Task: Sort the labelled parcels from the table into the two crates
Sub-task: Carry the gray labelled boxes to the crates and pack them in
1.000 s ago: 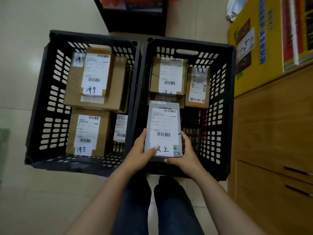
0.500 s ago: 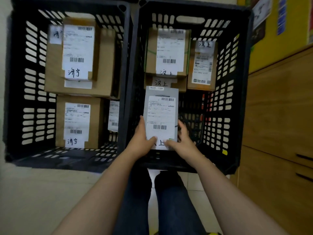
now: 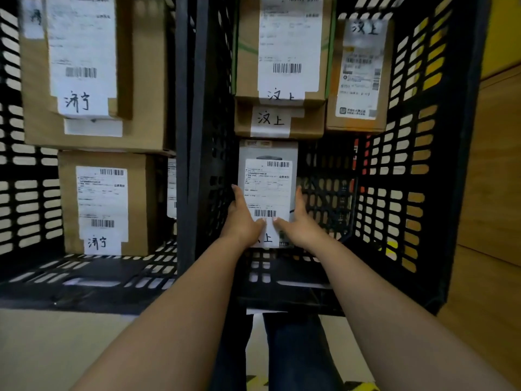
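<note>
Now grey parcel (image 3: 267, 187) is low inside right crate (image 3: 408, 165), by its left wall, just below stacked brown parcels (image 3: 279, 119). Left hand (image 3: 244, 218) and right hand (image 3: 300, 224) clasp its side edges, thumbs on the label, both arms stretched out. Left crate (image 3: 28, 193) alongside holds more boxes (image 3: 141, 80).

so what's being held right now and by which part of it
The grey parcel, at its near end: the left hand grips its left edge, the right hand its right edge, thumbs on the white label.
</note>
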The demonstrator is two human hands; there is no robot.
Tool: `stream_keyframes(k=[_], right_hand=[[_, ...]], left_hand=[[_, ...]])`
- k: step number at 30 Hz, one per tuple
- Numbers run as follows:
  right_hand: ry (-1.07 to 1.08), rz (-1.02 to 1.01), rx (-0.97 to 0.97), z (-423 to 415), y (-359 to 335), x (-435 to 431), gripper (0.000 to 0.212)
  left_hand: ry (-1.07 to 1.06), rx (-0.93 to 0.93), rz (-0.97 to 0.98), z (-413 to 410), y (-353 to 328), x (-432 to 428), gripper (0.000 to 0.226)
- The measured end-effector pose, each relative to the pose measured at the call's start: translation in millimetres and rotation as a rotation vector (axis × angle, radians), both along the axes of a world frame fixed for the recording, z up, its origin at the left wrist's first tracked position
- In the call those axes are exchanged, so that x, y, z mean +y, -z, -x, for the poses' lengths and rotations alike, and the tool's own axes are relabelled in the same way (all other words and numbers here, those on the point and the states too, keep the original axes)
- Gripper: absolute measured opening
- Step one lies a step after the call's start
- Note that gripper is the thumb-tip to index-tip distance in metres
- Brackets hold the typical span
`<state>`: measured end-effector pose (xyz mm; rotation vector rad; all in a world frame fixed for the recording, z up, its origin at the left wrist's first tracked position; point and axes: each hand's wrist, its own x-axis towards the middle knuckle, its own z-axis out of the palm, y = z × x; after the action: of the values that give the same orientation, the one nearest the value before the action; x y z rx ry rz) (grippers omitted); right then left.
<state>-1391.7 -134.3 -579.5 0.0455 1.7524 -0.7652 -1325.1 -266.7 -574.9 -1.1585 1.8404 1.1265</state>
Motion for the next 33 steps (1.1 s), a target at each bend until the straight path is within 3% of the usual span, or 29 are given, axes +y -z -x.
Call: stream_keyframes(k=[4, 7, 10, 16, 22, 26, 28, 33], right_hand=[[-0.210, 0.002, 0.221, 1, 0, 4, 0.116], [-0.555, -0.079, 0.423, 7, 2, 5, 0.115], [-0.724, -0.175, 0.476, 13, 8, 4, 0.112], [-0.754, -0.277, 0.441, 12, 3, -4, 0.112], [-0.728, -0.273, 0.391, 25, -55, -10, 0.109], [-0.563, -0.177, 0.554, 36, -119, -9, 0.081], [-0.457, -0.129, 0.618, 39, -153, -9, 0.066], [-0.352, 0.020, 0.726, 36, -236, -16, 0.058]], left_hand=[[0.302, 0.063, 0.208, 0, -7, 7, 0.102], [0.613, 0.046, 0.297, 4, -5, 11, 0.104], [0.737, -0.017, 0.361, 5, 2, 13, 0.103], [0.733, -0.066, 0.344, 15, -3, 17, 0.104], [0.608, 0.027, 0.257, 34, -54, 10, 0.082], [0.460, 0.116, 0.311, 34, -119, 8, 0.056], [0.452, 0.165, 0.374, 31, -156, 6, 0.057], [0.343, 0.340, 0.535, 7, -248, -4, 0.051]])
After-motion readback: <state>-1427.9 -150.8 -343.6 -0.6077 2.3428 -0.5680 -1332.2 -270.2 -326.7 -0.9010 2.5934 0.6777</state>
